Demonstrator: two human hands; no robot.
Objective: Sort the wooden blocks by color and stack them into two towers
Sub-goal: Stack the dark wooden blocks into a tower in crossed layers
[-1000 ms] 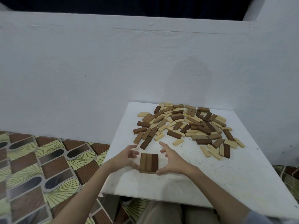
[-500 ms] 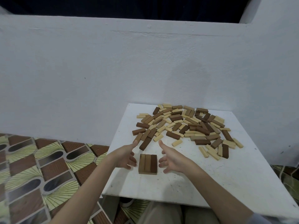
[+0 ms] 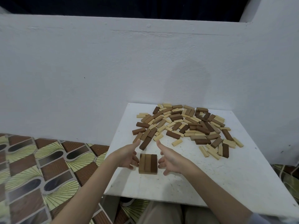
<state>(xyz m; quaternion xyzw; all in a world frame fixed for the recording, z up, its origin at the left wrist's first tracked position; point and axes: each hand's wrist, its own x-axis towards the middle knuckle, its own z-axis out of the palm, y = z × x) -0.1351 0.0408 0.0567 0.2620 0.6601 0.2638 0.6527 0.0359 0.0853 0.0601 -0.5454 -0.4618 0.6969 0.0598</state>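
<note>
Left hand point(image 3: 127, 157) and right hand point(image 3: 172, 160): both spread, fingers loose, holding nothing, flanking the brown base layer point(image 3: 148, 163).
Table point(image 3: 210, 175) first: leave room beside the base for the light tower. Loose pile point(image 3: 186, 126) sits well behind, colors mixed. Square up the three base blocks flush, then lay the next brown trio crosswise; nearest dark block point(image 3: 146, 142) is just beyond your left thumb.

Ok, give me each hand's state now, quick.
Left hand: open, fingers beside the brown block stack, holding nothing.
Right hand: open, beside the stack, holding nothing.
</note>
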